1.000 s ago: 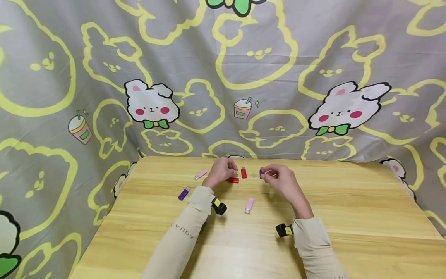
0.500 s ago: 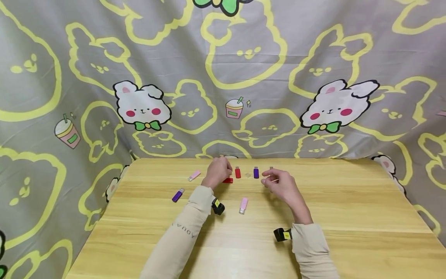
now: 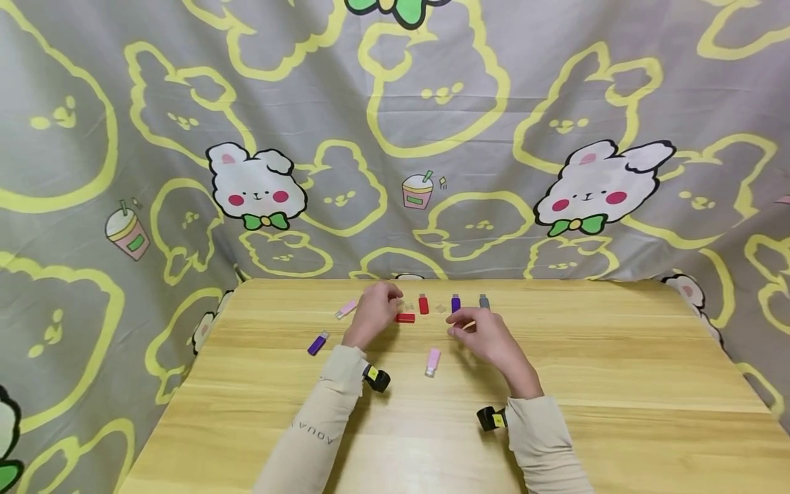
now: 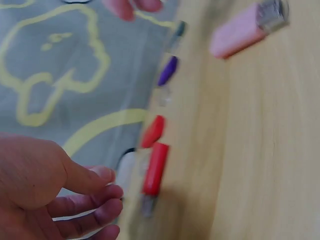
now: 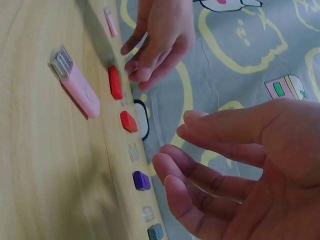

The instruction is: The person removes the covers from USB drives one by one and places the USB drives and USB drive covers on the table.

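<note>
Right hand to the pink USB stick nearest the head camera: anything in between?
Nothing visible: in the head view, only bare tabletop separates the right hand from that pink USB stick.

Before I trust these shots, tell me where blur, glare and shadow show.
Left wrist: the pink stick and the purple stick are blurred; head: pale glare lies on the table, low in the middle; right wrist: a soft shadow darkens the table toward the lower left.

On the yellowish wood-grained table (image 3: 617,357) are red, purple, pink and grey sticks (image 3: 434,359); behind it, a grey, yellow-patterned curtain (image 3: 395,147).
</note>
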Action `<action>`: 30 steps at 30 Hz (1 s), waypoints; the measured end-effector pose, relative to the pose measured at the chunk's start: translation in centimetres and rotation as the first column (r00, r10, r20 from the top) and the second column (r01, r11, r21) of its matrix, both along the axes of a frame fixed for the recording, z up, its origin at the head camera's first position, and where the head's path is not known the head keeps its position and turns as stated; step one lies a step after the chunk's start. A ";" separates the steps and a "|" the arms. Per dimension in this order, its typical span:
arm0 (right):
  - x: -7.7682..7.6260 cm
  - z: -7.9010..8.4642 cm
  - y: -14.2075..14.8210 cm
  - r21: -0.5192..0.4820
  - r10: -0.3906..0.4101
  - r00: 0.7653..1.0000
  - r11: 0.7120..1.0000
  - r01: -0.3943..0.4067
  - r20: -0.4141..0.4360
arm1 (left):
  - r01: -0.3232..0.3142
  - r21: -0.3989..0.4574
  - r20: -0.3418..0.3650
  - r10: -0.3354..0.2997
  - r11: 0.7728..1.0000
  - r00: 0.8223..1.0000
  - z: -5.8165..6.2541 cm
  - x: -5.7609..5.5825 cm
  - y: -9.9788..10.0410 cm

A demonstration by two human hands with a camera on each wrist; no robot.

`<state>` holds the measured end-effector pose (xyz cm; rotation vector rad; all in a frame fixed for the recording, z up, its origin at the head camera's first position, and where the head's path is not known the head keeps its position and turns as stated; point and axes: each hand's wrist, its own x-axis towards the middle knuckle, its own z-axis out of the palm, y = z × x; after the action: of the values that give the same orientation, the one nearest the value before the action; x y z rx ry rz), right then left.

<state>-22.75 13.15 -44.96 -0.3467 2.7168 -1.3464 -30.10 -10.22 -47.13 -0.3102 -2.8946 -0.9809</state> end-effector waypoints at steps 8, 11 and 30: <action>0.4 -0.3 -1.7 0.061 0.199 0.980 0.978 -0.197 -0.018 | -0.043 0.184 -0.047 0.053 0.982 0.998 2.2 4.1 -3.0; 0.6 -0.7 -2.3 0.085 0.269 0.963 0.959 -0.269 0.001 | -0.037 0.238 -0.059 0.053 0.971 0.997 2.9 5.5 -3.7; 1.1 -2.2 -4.2 0.219 0.319 0.946 0.928 -0.300 -0.057 | 0.009 0.293 0.046 -0.023 0.956 0.999 1.9 9.2 -2.7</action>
<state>-21.66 8.94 -47.13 -0.7965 2.6923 -0.9757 -20.87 -12.91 -45.18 -0.2927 -2.7358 -1.4157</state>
